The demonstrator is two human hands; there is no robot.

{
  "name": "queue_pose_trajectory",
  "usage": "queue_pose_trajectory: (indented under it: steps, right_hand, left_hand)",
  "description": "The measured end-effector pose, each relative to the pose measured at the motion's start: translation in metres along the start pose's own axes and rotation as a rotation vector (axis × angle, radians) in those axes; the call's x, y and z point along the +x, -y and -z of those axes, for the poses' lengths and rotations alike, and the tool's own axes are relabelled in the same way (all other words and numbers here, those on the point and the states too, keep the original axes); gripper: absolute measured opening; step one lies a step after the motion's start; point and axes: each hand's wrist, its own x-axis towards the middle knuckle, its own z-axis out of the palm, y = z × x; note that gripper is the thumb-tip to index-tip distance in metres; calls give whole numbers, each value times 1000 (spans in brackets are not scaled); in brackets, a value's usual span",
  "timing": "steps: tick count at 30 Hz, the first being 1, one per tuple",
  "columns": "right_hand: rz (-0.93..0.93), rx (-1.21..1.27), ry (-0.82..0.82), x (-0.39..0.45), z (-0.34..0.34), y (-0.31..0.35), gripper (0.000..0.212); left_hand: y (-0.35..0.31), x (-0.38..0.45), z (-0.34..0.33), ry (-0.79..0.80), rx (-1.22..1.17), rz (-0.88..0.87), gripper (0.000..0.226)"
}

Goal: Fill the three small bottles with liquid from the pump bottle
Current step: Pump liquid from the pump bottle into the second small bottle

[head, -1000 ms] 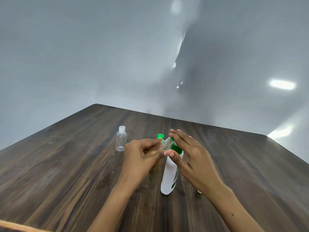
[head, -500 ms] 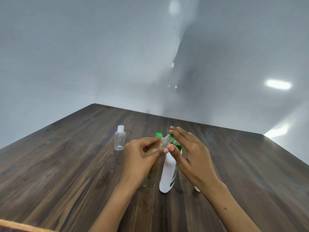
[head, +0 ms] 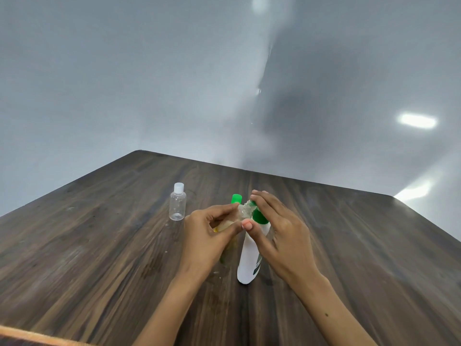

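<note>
Little is shifting since the earlier frames: both hands are staying locked around the same spot, with the whole cluster sitting slightly higher against the table edge as the head camera tips. At the centre, the white pump bottle (head: 249, 255) is standing upright on the dark wooden table (head: 99, 245), its green pump head (head: 259, 217) partly covered by fingers and the green nozzle (head: 236, 198) sticking out to the left. A small clear bottle (head: 243, 212) is being held tilted with its mouth up against the nozzle; yellowish liquid is showing in its lower part, though how full it is cannot be told. The left hand (head: 209, 236) is gripping this small bottle, its thumb and fingers curled round the body. The right hand (head: 279, 231) is lying over the pump head with curled fingers on top and its thumb tucked under the small bottle's neck, grasping the pump. Farther out to the left, an empty small bottle (head: 177, 205) with a white cap is standing upright, well apart from the hands. Beyond the table, a plain grey wall (head: 124, 83) is reflecting bright patches of light.
</note>
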Motion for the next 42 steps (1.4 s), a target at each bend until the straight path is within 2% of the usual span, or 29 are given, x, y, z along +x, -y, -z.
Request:
queue_pose_trajectory:
  steps: [6,11,13,16,18,27,35,42]
  right_hand:
    - [27,-35,14,10,6,3,78]
    - [18,-42,-16,3,-1,2,71]
    - [21,-42,-21,2,-1,1,71]
    - [32,-30,24,8,5,3,82]
    - [37,-12,37,11,7,3,86]
    - [29,11,3,9,1,5,83]
    - [-15,47,-1,-1,-2,0,83]
    - [25,62,-12,8,6,-2,82]
  left_hand:
    - [-6,1,0,2,-65,0,55]
    - [1,0,1,-2,-31,18,35]
    - [4,-1,0,-5,-49,24,34]
    - [-2,-1,0,-2,-68,29,50]
    - [-3,2,2,-5,-66,28,54]
    - [-2,0,4,0,-79,41,71]
    - [0,-2,-1,19,-85,75,59]
    - [-6,-1,-2,17,-97,45,59]
